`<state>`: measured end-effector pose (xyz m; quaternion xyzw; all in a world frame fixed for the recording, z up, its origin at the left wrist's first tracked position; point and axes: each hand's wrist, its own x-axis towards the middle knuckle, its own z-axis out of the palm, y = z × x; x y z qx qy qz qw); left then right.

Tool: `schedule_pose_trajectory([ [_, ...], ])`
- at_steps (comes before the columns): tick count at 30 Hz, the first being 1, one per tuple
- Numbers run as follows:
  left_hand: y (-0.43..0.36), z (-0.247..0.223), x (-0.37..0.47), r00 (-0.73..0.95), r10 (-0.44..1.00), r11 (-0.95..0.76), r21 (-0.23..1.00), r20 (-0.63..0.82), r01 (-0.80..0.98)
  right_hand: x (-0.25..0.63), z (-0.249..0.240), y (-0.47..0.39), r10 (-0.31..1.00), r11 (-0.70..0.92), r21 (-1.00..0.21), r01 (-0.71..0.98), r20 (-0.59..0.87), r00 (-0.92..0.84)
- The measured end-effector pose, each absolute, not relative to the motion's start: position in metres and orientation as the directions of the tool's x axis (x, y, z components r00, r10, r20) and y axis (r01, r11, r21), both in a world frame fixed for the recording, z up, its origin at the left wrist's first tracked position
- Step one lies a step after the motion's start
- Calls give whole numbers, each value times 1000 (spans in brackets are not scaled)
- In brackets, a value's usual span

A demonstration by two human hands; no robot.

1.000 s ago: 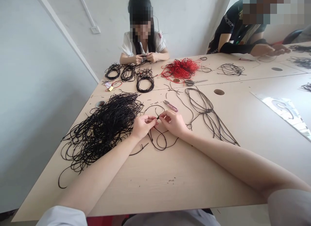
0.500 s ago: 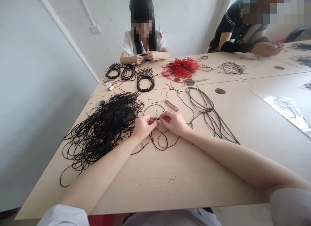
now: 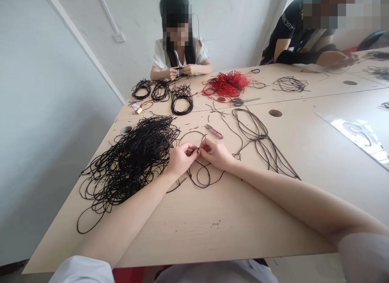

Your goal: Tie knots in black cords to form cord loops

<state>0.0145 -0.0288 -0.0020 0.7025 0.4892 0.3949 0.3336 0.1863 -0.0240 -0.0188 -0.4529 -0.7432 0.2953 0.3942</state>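
Between my two hands is a thin black cord (image 3: 204, 186), its loops lying on the table below and behind my fingers. My left hand (image 3: 181, 157) pinches the cord between thumb and fingertips. Close against it, almost touching, my right hand (image 3: 216, 154) pinches the same cord. The short bit of cord between the fingertips is mostly hidden, so any knot there cannot be made out. Left of my left hand lies a large tangled heap of black cords (image 3: 133, 161). Small pink-handled thread snips (image 3: 214, 131) lie just beyond my right hand.
A bundle of dark cords (image 3: 260, 137) lies to the right. Farther back are coiled black cords (image 3: 182, 106), a red cord heap (image 3: 229, 84) and scissors (image 3: 243, 101). The table (image 3: 194, 226) has round holes. Two people work across it; a clear sheet (image 3: 358, 137) lies at right.
My fingertips have shifted slightly and closed tighter over the cord, hiding the dark bit that showed between them. The loops on the table lie almost as before.
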Motion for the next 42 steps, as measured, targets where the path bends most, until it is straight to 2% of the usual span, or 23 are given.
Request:
schedule_pose_trajectory([
  [5,-25,-3,13,200,968,-208,933,153,294,185,-15,-26,913,382,-865,324,301,-274],
  [10,-21,-7,11,188,973,-179,957,137,230,183,-15,-28,922,388,-833,394,345,-178],
  [19,-26,-7,12,264,953,-221,937,149,269,187,-16,-28,884,463,-719,518,413,-218],
  [23,-27,-6,13,274,946,-265,898,172,350,188,-15,-29,873,480,-669,567,427,-236],
  [28,-27,-6,15,234,951,-290,847,202,446,187,-14,-28,896,444,-767,463,379,-231],
  [32,-24,-6,13,248,962,-193,930,116,312,187,-11,-27,921,383,-844,377,319,-223],
  [36,-21,-7,12,287,957,-101,978,46,181,186,-12,-26,925,376,-838,395,316,-210],
  [42,-21,-7,13,290,956,-121,962,47,243,188,-11,-27,929,364,-836,412,295,-222],
])
